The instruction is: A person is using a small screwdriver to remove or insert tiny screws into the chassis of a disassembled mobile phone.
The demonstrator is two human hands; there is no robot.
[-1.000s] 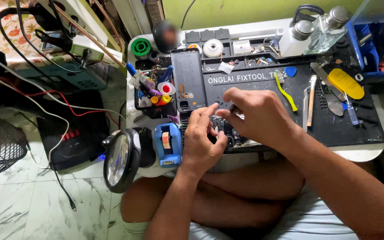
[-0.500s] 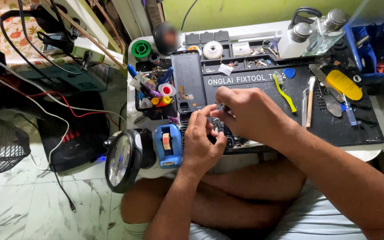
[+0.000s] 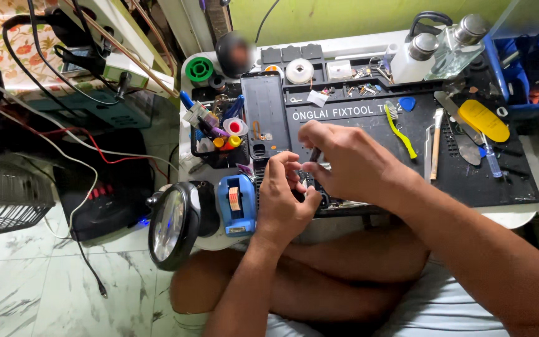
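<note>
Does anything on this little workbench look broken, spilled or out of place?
Nothing stands out. Both hands, left hand and right hand, work over a small dark device on the black mat; tools lie loose around them.

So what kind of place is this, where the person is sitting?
It looks like a small home repair bench for gadgets, probably phones. A black work mat covers the low table, a phone lies on it beside hand tools, and a round magnifying glass stands at the edge.
</note>
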